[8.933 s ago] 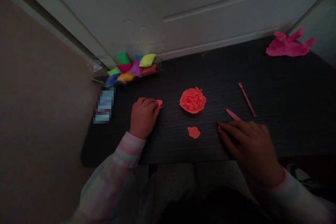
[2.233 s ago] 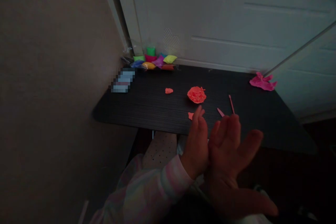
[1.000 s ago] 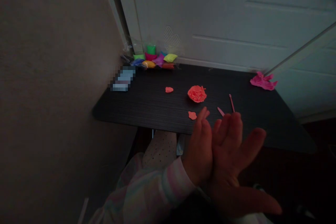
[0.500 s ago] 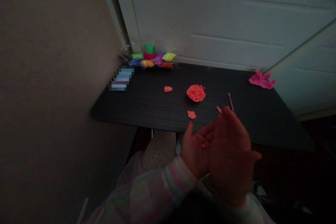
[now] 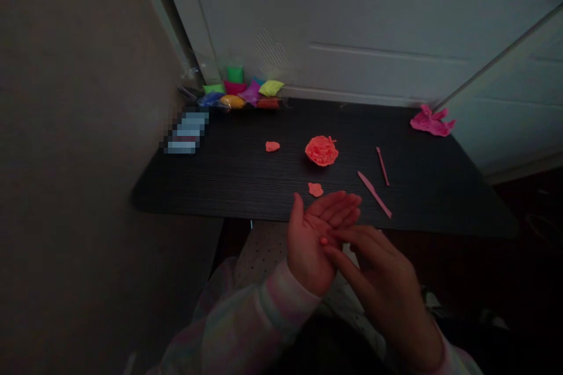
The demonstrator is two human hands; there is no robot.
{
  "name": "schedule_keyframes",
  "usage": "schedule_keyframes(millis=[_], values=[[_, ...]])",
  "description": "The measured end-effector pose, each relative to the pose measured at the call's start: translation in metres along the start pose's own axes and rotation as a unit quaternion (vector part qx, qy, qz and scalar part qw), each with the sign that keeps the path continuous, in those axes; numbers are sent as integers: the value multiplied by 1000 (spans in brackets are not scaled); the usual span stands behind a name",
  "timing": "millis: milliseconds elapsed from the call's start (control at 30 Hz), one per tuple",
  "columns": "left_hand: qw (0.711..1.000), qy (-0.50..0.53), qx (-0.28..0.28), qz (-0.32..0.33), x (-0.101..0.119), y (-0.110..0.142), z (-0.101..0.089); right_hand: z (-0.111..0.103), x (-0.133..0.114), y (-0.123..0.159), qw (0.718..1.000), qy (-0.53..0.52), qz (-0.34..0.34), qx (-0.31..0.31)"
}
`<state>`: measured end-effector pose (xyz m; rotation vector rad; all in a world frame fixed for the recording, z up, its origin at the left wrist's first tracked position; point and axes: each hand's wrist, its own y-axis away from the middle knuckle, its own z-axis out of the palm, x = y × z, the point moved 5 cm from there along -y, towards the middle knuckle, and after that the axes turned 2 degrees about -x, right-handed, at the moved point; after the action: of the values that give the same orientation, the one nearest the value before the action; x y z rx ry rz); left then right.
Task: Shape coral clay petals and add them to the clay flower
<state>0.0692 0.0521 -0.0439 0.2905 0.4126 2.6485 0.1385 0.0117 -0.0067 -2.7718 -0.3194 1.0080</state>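
My left hand (image 5: 314, 234) is held palm up below the front edge of the dark table (image 5: 246, 176), fingers stretched out. A tiny orange clay ball (image 5: 324, 241) lies on its palm. My right hand (image 5: 380, 281) reaches in from the right, and its thumb and forefinger pinch at that ball. On the table beyond lie an orange clay flower (image 5: 321, 150), a small clay piece (image 5: 315, 189) near the front edge and another clay piece (image 5: 272, 146) further left.
Two pink modelling sticks (image 5: 374, 194) (image 5: 382, 166) lie right of the flower. Several coloured clay packets (image 5: 240, 92) sit at the back left corner by the white door. A crumpled pink wrapper (image 5: 430, 122) lies at the back right. A blurred flat object (image 5: 185, 135) rests at the left edge.
My palms, pressed together a second ago, have come apart. The left hand now lies open with the small ball showing, and the right fingers have come down onto it.
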Motion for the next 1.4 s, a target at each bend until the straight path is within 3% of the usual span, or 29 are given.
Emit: schedule_keyframes(millis=[300, 400, 433, 467, 500, 567, 600, 633, 667, 733, 867, 1400], values=[[991, -119, 38, 56, 11, -12, -10, 18, 7, -18, 995, -72, 39, -50], [953, -251, 57, 159, 36, -16, -19, 14, 21, -26, 993, -93, 61, -34], [917, -334, 60, 211, 49, -15, -20, 12, 28, -29, 993, -94, 72, -27], [852, -445, 71, 266, 62, -12, -19, 11, 35, -32, 992, -92, 82, -21], [764, -568, 81, 296, 72, -10, -18, 10, 42, -36, 992, -87, 91, -16], [558, -765, 45, 319, 82, -9, -11, 12, 53, -43, 993, -66, 99, -14], [471, -820, 16, 325, 83, -9, -8, 13, 57, -47, 994, -51, 99, -16], [403, -857, -3, 320, 82, -10, -7, 15, 60, -51, 994, -33, 97, -20], [353, -881, -22, 314, 81, -11, -6, 18, 61, -55, 995, -18, 92, -28], [297, -904, -49, 302, 76, -14, -6, 23, 61, -62, 996, 6, 71, -44], [265, -917, -71, 290, 67, -18, -8, 30, 58, -71, 996, 36, 29, -72], [268, -925, -60, 262, 65, -21, -5, 32, 59, -74, 992, 63, 33, -103]])
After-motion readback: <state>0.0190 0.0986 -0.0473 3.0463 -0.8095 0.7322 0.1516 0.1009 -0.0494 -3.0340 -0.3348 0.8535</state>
